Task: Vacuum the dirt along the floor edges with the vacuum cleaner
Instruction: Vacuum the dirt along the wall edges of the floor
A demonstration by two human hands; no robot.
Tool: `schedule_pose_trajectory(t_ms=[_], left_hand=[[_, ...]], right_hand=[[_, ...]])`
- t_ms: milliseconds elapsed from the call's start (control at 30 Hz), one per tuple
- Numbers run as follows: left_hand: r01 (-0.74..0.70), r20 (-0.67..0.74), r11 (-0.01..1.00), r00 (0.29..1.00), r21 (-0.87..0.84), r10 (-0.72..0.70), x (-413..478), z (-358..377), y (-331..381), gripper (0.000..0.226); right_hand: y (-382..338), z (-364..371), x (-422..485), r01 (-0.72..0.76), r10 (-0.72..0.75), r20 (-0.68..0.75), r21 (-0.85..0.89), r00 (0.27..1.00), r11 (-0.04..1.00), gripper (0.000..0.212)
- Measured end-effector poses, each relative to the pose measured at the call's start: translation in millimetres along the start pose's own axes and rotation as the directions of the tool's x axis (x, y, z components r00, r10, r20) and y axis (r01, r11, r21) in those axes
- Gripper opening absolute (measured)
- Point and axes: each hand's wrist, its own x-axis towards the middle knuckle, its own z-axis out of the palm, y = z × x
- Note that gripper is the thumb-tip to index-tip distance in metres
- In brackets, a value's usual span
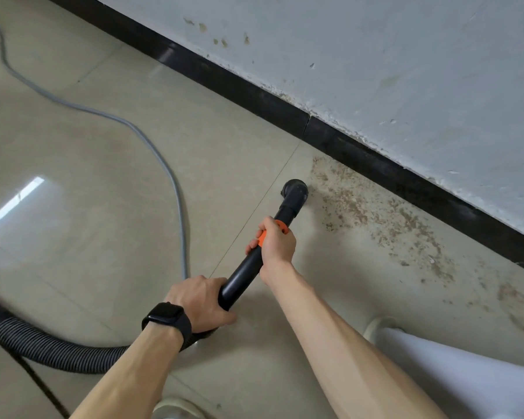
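Vacuum wand [242,273] slants toward the black skirting [254,96], nozzle [295,191] at the edge of dirt [354,207] (brown scatter) lying along that skirting. Right hand [277,244] grasps its orange collar [262,237]; left hand [200,300] clenches its rear end.

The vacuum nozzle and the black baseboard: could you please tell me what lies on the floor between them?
In the head view, scattered brownish dirt lies between the nozzle and the baseboard; nothing else shows in that stretch.

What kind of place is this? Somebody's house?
Probably an indoor room, maybe being repaired; house or not, I cannot tell. Clues: shiny floor tiles, a black skirting board under a chipped white wall, brown dirt beside the vacuum wand.
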Motion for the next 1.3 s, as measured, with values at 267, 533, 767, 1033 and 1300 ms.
schedule_pose_trajectory(t_ms=[267,533,767,1033,1300], left_hand=[[-0.016,-0.064,1.000,0.998,0.014,0.017,19,-11,18,0.038],[0.008,-0.111,1.000,0.994,-0.021,-0.010,36,-19,24,0.038],[0.050,-0.105,0.967,0.991,-0.248,-0.078,53,-22,26,0.036],[0.014,-0.178,0.882,0.978,-0.471,-0.111,70,-19,31,0.025],[0.002,-0.317,0.870,0.931,-0.493,-0.182,76,-16,30,0.030]], right_hand=[[-27,-11,13,0.008,-0.007,-0.023,0.067,1.000,0.998,0.010],[-45,-9,29,-0.030,0.029,0.014,0.107,0.999,0.994,0.011],[-63,-3,42,-0.033,0.030,0.029,0.115,0.999,0.993,0.009],[-78,2,58,-0.014,0.008,0.043,0.137,0.999,0.990,0.013],[-85,24,67,0.036,-0.036,0.005,0.054,0.999,0.998,0.012]])
